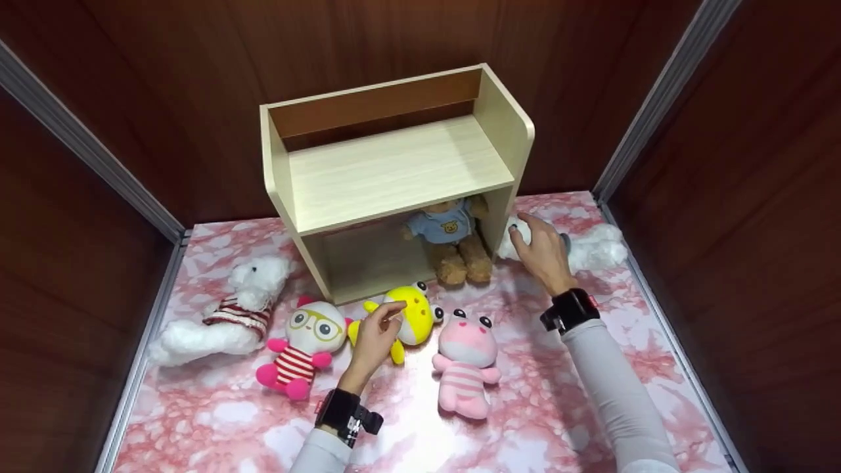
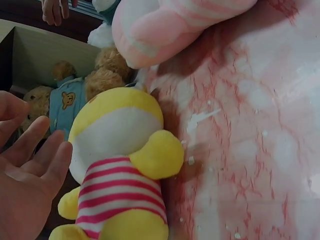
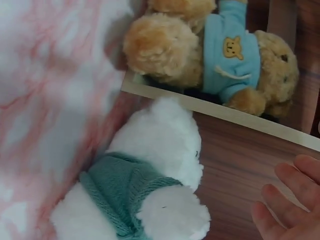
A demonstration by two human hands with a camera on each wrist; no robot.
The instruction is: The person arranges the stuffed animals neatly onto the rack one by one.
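Note:
My left hand [image 1: 374, 341] hovers over a yellow frog-like plush toy [image 1: 415, 318] with bulging eyes, fingers loosely bent and holding nothing. In the left wrist view, that toy's pink-striped body lies beside the relaxed fingers. On the right, my right hand [image 1: 544, 255] is above a white plush dog [image 1: 594, 248] by the shelf's side and hides its middle. The right wrist view shows the dog's green knitted sweater [image 3: 122, 182], with the spread fingers [image 3: 282, 205] apart from it. A brown teddy bear [image 1: 450, 230] in a blue hoodie sits in the shelf's lower compartment, at its right side.
A pale wooden two-level shelf [image 1: 401, 167] stands against the back wall. On the pink marbled surface lie a pink striped plush [image 1: 465, 368], a panda-like plush with yellow glasses [image 1: 314, 328], and a white plush dog in a striped sweater [image 1: 240, 312]. Dark panels enclose the sides.

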